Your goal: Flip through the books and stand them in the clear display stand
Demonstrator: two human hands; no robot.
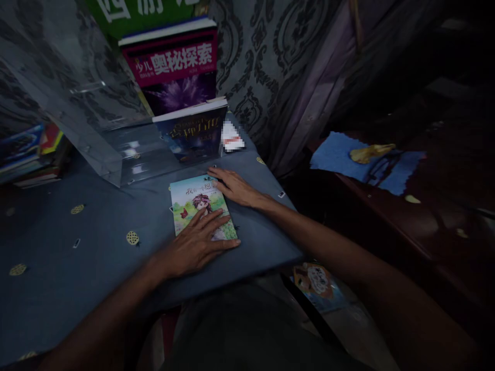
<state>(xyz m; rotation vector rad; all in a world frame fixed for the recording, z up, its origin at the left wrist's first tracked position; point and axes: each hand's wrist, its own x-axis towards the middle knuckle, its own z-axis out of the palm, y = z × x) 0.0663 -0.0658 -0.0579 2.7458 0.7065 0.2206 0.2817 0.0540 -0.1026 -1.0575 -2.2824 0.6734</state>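
A picture-covered book (200,200) with a green-and-blue cover lies flat on the blue tablecloth (104,278). My left hand (199,239) rests palm down across its lower part, fingers spread, hiding some of the cover. Along the book's upper right edge lies my right hand (234,188), its fingers stretched out over the corner. Just beyond, a dark blue book (197,141) stands in the clear stepped rack (116,162). Behind it stands a magenta-and-purple book (178,69), and a green book (150,15) is higher up, cut off by the frame.
More books (29,152) are piled on the table at the left. To the right, a brown surface (371,206) holds a blue cloth (332,154) with a yellowish object on it. Under the table edge lies another colourful book (319,283). A patterned curtain (259,46) hangs behind.
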